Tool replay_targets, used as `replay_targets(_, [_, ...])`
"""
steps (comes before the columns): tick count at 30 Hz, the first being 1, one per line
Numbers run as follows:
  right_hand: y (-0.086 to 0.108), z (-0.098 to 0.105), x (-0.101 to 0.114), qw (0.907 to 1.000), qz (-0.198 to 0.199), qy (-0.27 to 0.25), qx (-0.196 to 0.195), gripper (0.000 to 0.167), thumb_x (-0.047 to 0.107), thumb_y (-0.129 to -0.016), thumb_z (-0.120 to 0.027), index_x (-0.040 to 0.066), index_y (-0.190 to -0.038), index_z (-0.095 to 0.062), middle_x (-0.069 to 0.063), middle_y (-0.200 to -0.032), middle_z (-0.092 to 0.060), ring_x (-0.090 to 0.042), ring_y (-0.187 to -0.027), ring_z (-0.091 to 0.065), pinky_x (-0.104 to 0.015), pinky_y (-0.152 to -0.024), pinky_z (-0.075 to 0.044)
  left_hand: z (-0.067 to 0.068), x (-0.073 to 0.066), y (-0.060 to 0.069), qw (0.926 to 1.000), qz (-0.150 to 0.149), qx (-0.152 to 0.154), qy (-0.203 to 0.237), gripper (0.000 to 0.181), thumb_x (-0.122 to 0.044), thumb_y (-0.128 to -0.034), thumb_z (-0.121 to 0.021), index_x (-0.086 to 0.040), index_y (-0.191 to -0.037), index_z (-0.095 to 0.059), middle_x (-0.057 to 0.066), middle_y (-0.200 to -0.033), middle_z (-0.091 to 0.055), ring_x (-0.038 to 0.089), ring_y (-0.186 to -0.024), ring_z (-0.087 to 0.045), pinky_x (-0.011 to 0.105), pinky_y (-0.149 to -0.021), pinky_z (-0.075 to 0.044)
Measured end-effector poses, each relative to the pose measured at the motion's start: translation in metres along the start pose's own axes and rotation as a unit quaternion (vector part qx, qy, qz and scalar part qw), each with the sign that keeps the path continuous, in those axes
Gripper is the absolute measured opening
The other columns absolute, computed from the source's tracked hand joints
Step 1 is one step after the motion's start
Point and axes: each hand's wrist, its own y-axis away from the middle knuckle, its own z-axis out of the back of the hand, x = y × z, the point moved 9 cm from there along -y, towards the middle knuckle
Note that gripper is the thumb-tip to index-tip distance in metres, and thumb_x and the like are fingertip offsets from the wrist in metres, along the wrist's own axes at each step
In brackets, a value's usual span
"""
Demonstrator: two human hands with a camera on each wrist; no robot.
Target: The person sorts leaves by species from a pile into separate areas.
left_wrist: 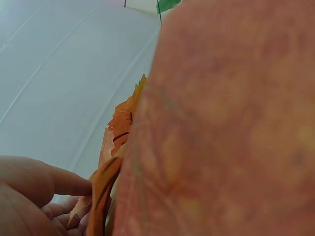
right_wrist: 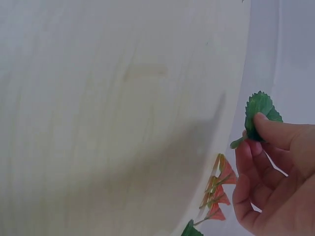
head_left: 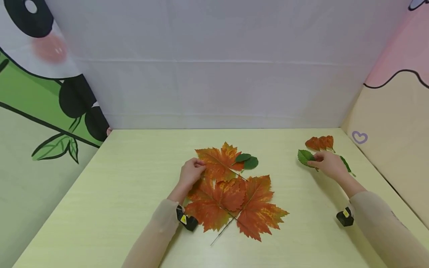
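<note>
Fingers of the right hand (head_left: 330,166) pinch a green serrated oval leaf (head_left: 305,157) above the pale-yellow tabletop (head_left: 134,167); the left hand (head_left: 191,172) pinches a lobed orange leaf (head_left: 216,160). Lifting seems in hand; next calls for steadiness.

Room lies between large orange leaves (head_left: 231,194) and right hand (head_left: 331,165); back wall (head_left: 221,89) blocks beyond.

Desk (head_left: 134,178): smooth, faintly wood-grained, low sheen. Orange leaves (head_left: 231,195): cloth-like, veined, matt. Green leaf (head_left: 304,156): veined, matt. Backdrop (head_left: 221,89): creased cloth, matt. Sleeves (head_left: 378,217): matt cloth. Wrist cameras (head_left: 343,219): plastic-looking.
</note>
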Motion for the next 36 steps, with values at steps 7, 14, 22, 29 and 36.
replay_targets(7, [0.008, 0.007, -0.025, 0.9998, -0.019, 0.004, 0.004, 0.049, 0.034, -0.087, -0.059, -0.010, -0.110, -0.056, -0.028, -0.102, -0.060, -0.039, -0.085, -0.057, -0.041, -0.063, -0.044, 0.001, -0.001, 0.000, 1.0000, -0.005, -0.006, -0.006, 0.012, -0.014, -0.0854, -0.061, -0.005, -0.094, -0.062, 0.009, -0.084, -0.062, 0.018, -0.067, -0.053, 0.025, -0.057, -0.041])
replay_targets(14, [0.017, 0.013, -0.052, 0.9974, -0.066, 0.020, 0.024, 0.053, 0.033, -0.089, -0.054, -0.012, -0.117, -0.050, -0.033, -0.113, -0.053, -0.047, -0.092, -0.053, -0.041, -0.060, -0.045, 0.000, -0.005, 0.000, 1.0000, -0.007, -0.001, -0.006, 0.012, -0.014, -0.0856, -0.061, -0.005, -0.094, -0.062, 0.009, -0.083, -0.062, 0.018, -0.067, -0.053, 0.026, -0.058, -0.042])
replay_targets(22, [0.024, 0.017, -0.066, 0.9945, -0.099, 0.023, 0.028, 0.056, 0.040, -0.088, -0.054, -0.010, -0.113, -0.053, -0.032, -0.112, -0.054, -0.043, -0.085, -0.055, -0.037, -0.054, -0.043, 0.003, -0.006, 0.001, 1.0000, -0.001, -0.001, -0.005, 0.014, -0.014, -0.0870, -0.059, -0.005, -0.096, -0.061, 0.009, -0.085, -0.060, 0.017, -0.064, -0.050, 0.023, -0.055, -0.040])
replay_targets(29, [0.029, 0.018, -0.079, 0.9920, -0.124, 0.019, 0.017, 0.057, 0.046, -0.087, -0.054, -0.006, -0.110, -0.057, -0.029, -0.106, -0.057, -0.035, -0.077, -0.057, -0.035, -0.050, -0.041, 0.002, -0.004, 0.001, 1.0000, 0.002, -0.002, -0.004, 0.013, -0.014, -0.0867, -0.060, -0.004, -0.096, -0.061, 0.009, -0.084, -0.060, 0.017, -0.064, -0.049, 0.023, -0.055, -0.040])
replay_targets(36, [0.031, 0.018, -0.088, 0.9897, -0.141, 0.021, 0.015, 0.058, 0.048, -0.087, -0.053, -0.006, -0.108, -0.058, -0.028, -0.104, -0.057, -0.030, -0.072, -0.056, -0.034, -0.050, -0.040, 0.001, -0.003, 0.003, 1.0000, 0.000, -0.003, -0.006, 0.013, -0.013, -0.0861, -0.060, -0.004, -0.095, -0.061, 0.010, -0.084, -0.061, 0.017, -0.065, -0.050, 0.024, -0.055, -0.040])
